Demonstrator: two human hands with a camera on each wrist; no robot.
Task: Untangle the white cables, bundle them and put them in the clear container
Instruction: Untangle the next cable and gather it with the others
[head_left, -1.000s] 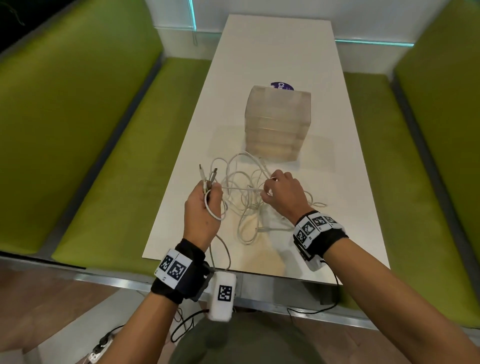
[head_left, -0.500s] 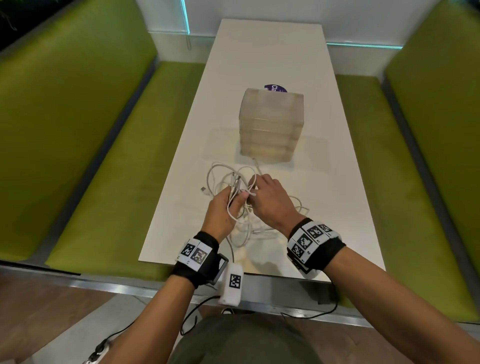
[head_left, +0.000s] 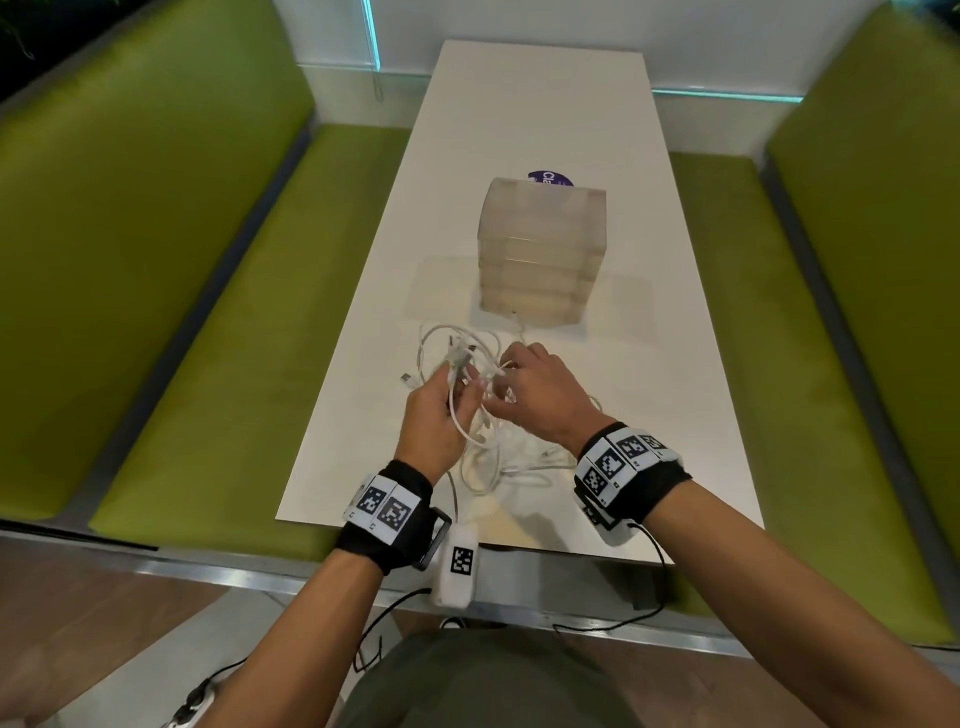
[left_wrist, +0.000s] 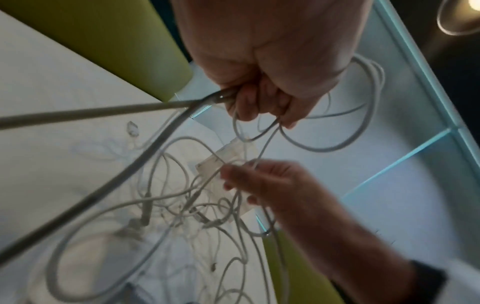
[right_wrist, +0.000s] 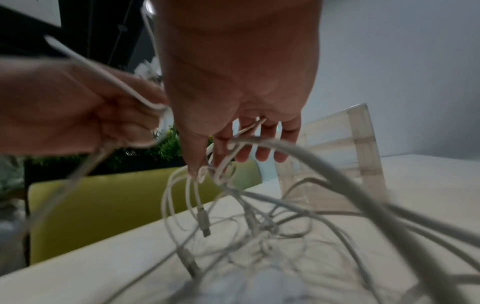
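Both hands work over the near end of a long white matte surface (head_left: 545, 130) set between green upholstered benches (head_left: 156, 260). The left hand (head_left: 434, 415) is fisted round several strands of the thin white round-sectioned cables (head_left: 483, 467), grip clamped, plug ends poking up past the knuckles; probably it gathers sorted lengths while the rest hangs free. The right hand (head_left: 540, 395) has thumb and fingers pinched on a strand or two at the knot's top, grip closed on cable, likely to tease one loop out of the others. In the left wrist view the left hand (left_wrist: 270, 78) holds loops drooping below it, and the right hand (left_wrist: 262, 181) pinches a strand. Most of the tangle still lies on the surface under and near the hands, glossy, springy, holding wide curls; a metal-tipped plug (head_left: 406, 378) lies loose to the left. The clear, ribbed, box-shaped plastic container (head_left: 543, 249) stands upright just beyond the tangle, one strand reaching its base; whether anything is inside cannot be told. Judged stage: early untangling, no bundle tied.
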